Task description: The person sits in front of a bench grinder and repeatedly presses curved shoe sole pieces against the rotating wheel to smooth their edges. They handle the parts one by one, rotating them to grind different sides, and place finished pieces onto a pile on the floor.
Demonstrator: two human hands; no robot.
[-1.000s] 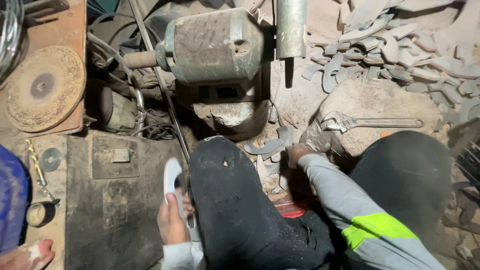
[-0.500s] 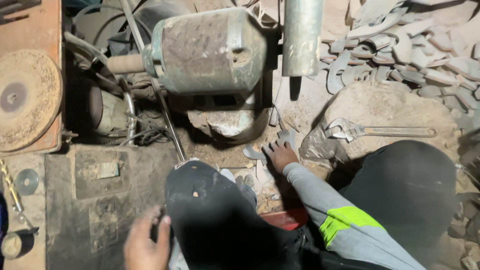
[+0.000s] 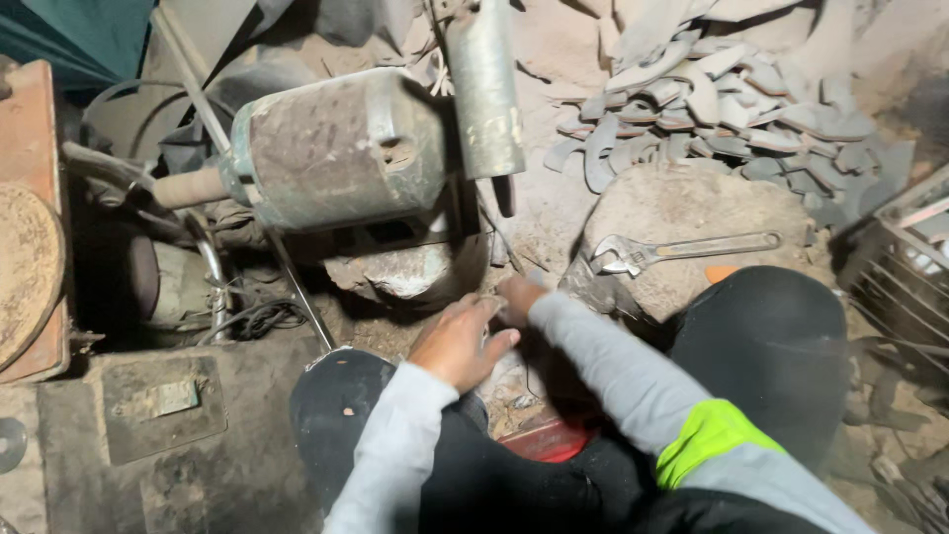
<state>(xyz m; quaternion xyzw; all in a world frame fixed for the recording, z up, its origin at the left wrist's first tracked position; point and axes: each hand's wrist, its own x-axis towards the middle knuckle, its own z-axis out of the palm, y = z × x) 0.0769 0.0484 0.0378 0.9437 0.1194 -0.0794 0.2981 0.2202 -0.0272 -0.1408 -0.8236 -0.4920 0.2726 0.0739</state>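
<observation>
Below the motor (image 3: 336, 148), both hands (image 3: 460, 341) meet; finger grip cannot be told.

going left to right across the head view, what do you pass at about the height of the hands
round rusty disc → coiled dark cable → left hand → right hand → adjustable wrench on the stone block → dark wire crate
</observation>
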